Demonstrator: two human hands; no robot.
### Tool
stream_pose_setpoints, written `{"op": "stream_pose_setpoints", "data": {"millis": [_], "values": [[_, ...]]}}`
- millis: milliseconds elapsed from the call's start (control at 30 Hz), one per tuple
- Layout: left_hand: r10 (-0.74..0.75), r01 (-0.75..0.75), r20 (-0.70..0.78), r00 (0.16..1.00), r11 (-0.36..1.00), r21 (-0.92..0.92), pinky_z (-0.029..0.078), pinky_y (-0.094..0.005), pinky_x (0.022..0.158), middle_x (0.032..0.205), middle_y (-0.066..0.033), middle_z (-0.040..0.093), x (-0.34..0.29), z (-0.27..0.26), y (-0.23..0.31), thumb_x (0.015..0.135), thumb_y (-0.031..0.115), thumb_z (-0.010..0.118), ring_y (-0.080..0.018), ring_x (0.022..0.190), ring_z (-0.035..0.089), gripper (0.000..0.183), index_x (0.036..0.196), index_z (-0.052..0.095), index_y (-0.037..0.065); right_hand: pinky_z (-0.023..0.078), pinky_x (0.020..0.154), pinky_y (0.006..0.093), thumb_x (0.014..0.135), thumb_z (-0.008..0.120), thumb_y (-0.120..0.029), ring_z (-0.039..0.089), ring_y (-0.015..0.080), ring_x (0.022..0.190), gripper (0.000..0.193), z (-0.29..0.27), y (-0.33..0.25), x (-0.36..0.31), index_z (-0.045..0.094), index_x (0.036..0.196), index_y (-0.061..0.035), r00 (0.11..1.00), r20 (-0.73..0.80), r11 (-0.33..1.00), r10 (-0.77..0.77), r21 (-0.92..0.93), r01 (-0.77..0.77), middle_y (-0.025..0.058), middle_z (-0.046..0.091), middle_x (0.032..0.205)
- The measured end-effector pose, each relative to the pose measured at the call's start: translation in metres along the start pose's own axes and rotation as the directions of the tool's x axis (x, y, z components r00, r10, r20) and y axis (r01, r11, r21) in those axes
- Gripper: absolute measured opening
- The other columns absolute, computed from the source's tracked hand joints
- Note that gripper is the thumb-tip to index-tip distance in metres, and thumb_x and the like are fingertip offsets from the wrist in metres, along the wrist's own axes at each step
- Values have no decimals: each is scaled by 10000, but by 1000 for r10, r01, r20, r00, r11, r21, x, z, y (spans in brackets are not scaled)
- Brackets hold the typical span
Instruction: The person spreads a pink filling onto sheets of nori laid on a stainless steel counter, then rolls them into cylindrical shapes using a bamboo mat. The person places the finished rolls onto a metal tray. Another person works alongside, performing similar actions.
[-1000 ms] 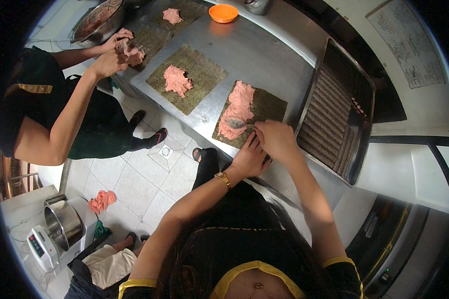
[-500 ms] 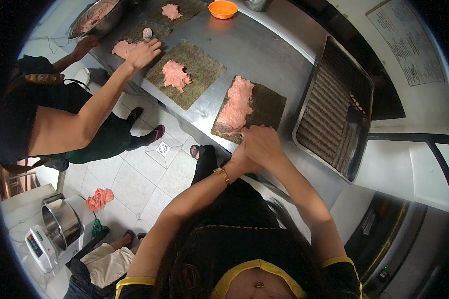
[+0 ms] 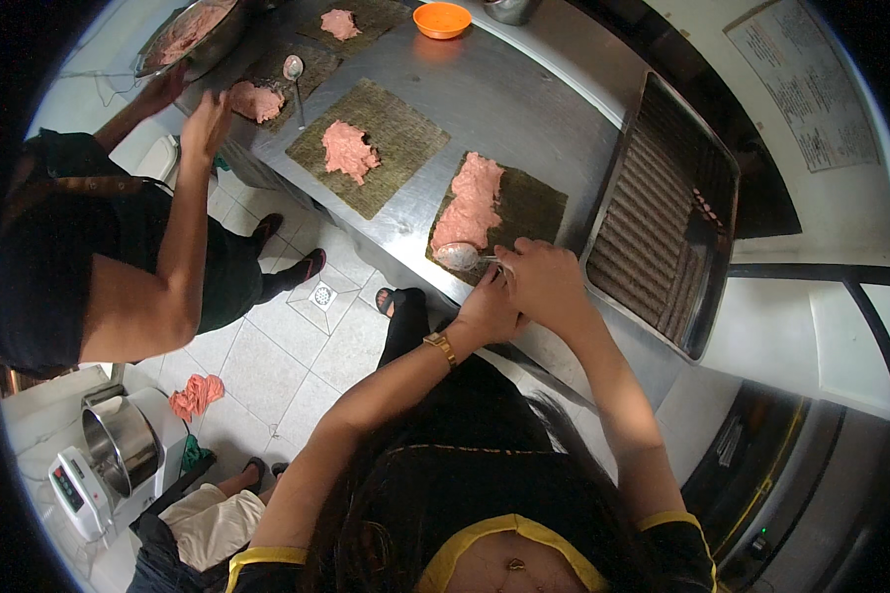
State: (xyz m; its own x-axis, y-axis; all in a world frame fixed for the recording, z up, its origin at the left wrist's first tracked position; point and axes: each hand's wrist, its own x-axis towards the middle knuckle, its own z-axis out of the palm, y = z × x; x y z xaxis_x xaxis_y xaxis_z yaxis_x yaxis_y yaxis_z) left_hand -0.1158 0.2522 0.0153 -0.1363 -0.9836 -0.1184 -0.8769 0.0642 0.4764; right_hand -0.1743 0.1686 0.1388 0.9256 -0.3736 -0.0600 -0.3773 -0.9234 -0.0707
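Note:
My right hand [image 3: 542, 280] is closed around the handle of a metal spoon [image 3: 457, 257]. The spoon's bowl rests on pink ground-meat paste [image 3: 472, 203], spread in a thick strip along the left part of a dark green seaweed sheet [image 3: 532, 206]. Directly below, my left hand [image 3: 489, 314] is curled at the sheet's near edge, by the table's front. Its fingers are bunched and partly covered by my right hand, so what they grip is hidden. Further left, another seaweed sheet [image 3: 398, 148] bears a lump of pink paste [image 3: 348, 151].
A metal tray [image 3: 603, 287] of dark ridged rolls stands right. At the back is an orange bowl [image 3: 442, 19]. To the left, a co-worker [image 3: 138, 227] stands beside more sheets, a second spoon [image 3: 294, 69] and a metal bowl [image 3: 208, 49] of paste. A mixer [image 3: 119, 445] sits lower left.
My right hand has shifted slightly right, and the spoon's bowl now shows clearly atop the paste. The co-worker's hand has drawn back left from the sheet, leaving the second spoon lying there.

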Motion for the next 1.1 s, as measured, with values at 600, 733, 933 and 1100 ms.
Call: {"op": "stream_pose_setpoints", "data": {"millis": [600, 733, 933, 1100], "values": [[28, -26, -121, 992, 1000, 17, 316, -490, 1052, 1250, -194, 577, 0, 14, -4, 875, 412, 500, -354, 1205, 496, 547, 1259, 559, 26, 532, 693, 418, 799, 563, -164, 661, 308, 803, 255, 17, 2, 8, 689, 1005, -83, 988, 154, 994, 2, 106, -19, 108, 654, 876], [4, -6, -33, 999, 999, -53, 312, -489, 1056, 1228, -192, 591, 0, 5, -2, 860, 405, 514, -349, 1182, 518, 546, 1240, 569, 16, 531, 710, 435, 796, 557, -158, 663, 312, 820, 285, 16, 2, 5, 689, 1039, -88, 969, 244, 998, 39, 47, -52, 115, 656, 877], [39, -26, -249, 968, 998, 56, 220, -507, 1132, 1239, -229, 564, 0, 12, -2, 881, 415, 502, -355, 1248, 454, 592, 1257, 531, -42, 527, 732, 464, 801, 553, -174, 673, 333, 864, 194, 3, 15, -1, 707, 844, -64, 977, 207, 989, 61, 116, -87, 155, 684, 884], [25, -12, -230, 973, 998, 54, 233, -518, 1114, 1265, -227, 548, 1, 10, -1, 900, 433, 477, -365, 1267, 429, 565, 1261, 545, 3, 507, 755, 449, 842, 501, -140, 649, 330, 868, 264, -20, 17, 6, 733, 963, -104, 967, 235, 975, 103, 169, -145, 128, 677, 912]]}}
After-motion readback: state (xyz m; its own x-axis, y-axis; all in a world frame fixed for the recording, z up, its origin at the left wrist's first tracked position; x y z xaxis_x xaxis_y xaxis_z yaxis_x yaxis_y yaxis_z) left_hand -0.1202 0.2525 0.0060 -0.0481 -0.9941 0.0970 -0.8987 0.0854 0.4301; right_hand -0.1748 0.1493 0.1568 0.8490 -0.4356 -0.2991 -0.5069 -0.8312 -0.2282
